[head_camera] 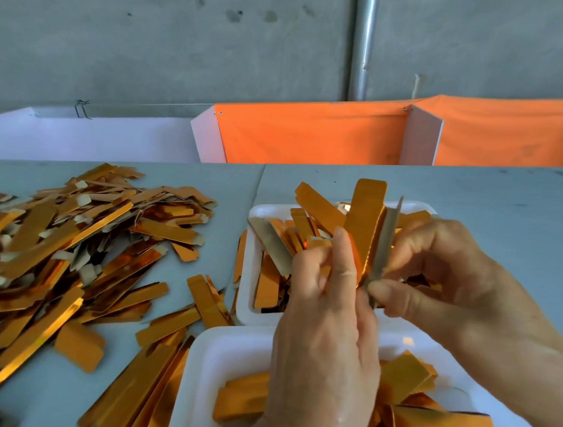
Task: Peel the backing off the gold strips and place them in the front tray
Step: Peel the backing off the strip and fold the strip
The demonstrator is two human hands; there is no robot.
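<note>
Nearest the lens, the front tray (210,371) is already partly filled with peeled gold pieces, so a good chunk of the job looks done. Off to the left, a big loose pile of gold strips (64,244) is spread over the grey surface (514,208), many with pale backing tabs showing at the ends.

Moving right, the left hand (328,321) is curled around the lower part of an upright gold strip (364,218), which is pinched between thumb and fingers. Just beside it, the right hand (445,280) is closed on the greyish backing (387,244), pinched near its bottom end. So the two hands are close together, each clamped on its own layer, with the strip held above the back tray (251,265) and up from the front one. The two layers look split most of the way down, still joined near the fingers.

These strips are probably feather-light, thin and springy, with a slick foil face that creases easily. A hold at the very end, where backing and foil part, is likely best; a gentle peel is advised so nothing gets kinked. The drop into the front tray is not yet done.
</note>
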